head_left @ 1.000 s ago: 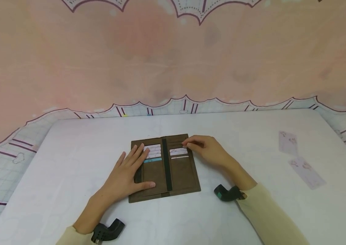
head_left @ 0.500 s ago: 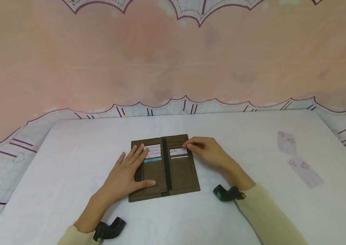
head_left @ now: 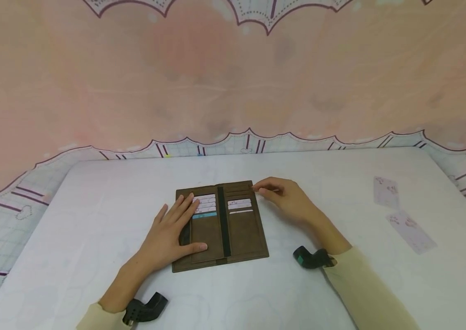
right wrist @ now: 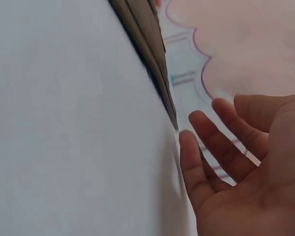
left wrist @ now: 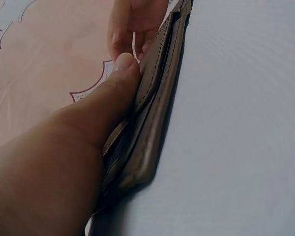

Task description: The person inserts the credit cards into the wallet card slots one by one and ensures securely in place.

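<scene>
A brown wallet point(head_left: 244, 231) lies unfolded on the table, a dark strip down its middle. Several pale cards point(head_left: 204, 203) and a blue-edged one show in its left slots; more white cards point(head_left: 239, 204) sit in the right slots. My left hand point(head_left: 173, 231) rests on the wallet's left half, fingers spread; in the left wrist view its thumb point(left wrist: 115, 86) lies over the wallet's near edge. Just off the wallet's upper right edge is my right hand point(head_left: 284, 195), fingers loosely bent, with nothing between them in the right wrist view.
Two pale printed cards, an upper card point(head_left: 386, 191) and a lower card point(head_left: 411, 231), lie to the right on the white table point(head_left: 319, 293). A patterned cloth backdrop point(head_left: 233, 82) rises behind the table.
My right hand has let go of the card at the right slots and moved right and slightly up, off the wallet. My left hand has stayed in place.
</scene>
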A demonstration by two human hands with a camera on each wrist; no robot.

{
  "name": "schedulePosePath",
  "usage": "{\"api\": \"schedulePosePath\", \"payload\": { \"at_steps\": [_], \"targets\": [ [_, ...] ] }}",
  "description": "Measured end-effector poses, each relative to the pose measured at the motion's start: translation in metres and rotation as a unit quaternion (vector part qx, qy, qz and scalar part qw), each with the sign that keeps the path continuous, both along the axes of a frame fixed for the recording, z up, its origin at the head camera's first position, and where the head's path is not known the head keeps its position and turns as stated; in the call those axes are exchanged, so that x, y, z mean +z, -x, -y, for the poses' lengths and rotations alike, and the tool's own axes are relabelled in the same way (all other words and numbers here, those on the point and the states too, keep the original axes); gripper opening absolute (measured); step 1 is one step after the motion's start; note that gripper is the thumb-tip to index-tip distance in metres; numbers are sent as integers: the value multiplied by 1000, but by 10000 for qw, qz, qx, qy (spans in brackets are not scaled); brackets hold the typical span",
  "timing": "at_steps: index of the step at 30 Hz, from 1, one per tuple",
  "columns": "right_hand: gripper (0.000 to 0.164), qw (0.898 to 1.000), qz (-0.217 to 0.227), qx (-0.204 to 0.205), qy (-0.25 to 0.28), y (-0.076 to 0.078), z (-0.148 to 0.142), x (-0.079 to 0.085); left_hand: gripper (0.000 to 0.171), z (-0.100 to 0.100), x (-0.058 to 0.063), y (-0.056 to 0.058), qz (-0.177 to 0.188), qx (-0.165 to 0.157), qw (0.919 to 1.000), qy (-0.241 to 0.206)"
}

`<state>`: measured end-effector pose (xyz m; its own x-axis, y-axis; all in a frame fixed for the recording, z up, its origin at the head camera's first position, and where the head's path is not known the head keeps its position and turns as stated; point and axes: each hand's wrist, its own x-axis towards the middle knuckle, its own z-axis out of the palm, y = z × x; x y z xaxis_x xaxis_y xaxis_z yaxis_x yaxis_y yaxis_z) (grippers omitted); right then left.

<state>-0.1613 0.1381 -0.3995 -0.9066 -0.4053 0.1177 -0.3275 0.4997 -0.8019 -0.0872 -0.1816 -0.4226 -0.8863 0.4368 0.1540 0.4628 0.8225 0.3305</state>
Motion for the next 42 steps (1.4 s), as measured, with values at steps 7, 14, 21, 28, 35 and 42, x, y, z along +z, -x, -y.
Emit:
{"api": "schedulePosePath", "payload": {
  "at_steps": [7, 14, 21, 28, 35, 42],
  "targets": [
    [25, 9996, -43, -235, 141, 0, -35, 10, 102, 0, -2, -2, -7, 5, 10000, -59],
    [28, 9963, -271, -814, 3, -17, -94, 14, 103, 1, -1, -4, 43, 92, 9999, -5],
    [39, 9849, -193, -1527, -790, -35, -148, 15, 102, 2, 0, -4, 108, 98, 9999, -67],
    [41, 9694, -51, -1981, -1451, -62, -206, 14, 103, 0, 0, -4, 70, 59, 9999, -123],
    [49, 9547, 181, -2541, -1541, -79, -253, -8, 103, 2, 1, -3, 66, 74, 9999, -90],
    [77, 9339, 944, -3073, -1565, -86, -268, -19, 101, 0, 2, -2, -29, 25, 9998, -204]
  ]
}}
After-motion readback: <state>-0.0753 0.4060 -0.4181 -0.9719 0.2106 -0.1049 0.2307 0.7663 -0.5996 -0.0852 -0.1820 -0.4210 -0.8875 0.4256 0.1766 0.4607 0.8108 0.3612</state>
